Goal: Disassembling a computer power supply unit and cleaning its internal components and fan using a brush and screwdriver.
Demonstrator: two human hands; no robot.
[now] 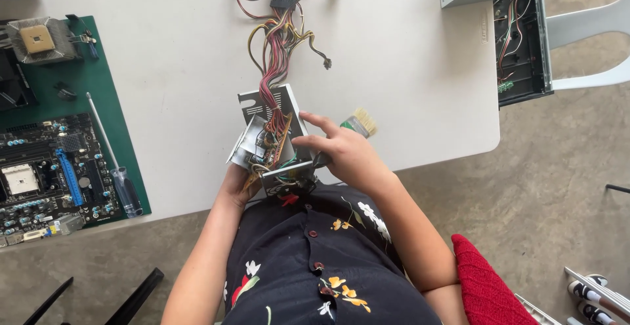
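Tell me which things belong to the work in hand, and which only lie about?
In hand:
- power supply, held by left hand
- its cables
- brush, in right hand

Lying about:
- screwdriver
- motherboard
- cooler
- green mat
- computer case

Opened power supply and a paintbrush, held at the near edge of the bench.

I have a grey metal power supply box (272, 138) with its cover off, tilted so the open side faces me; the circuit board and tangled inner wires show inside. Its thick bundle of red, yellow and black cables (279, 43) trails away across the white bench (407, 69), ending in dark plugs. A small paintbrush (359, 123) with pale bristles and a metal band sticks out just beside the box, bristles pointing away from me.
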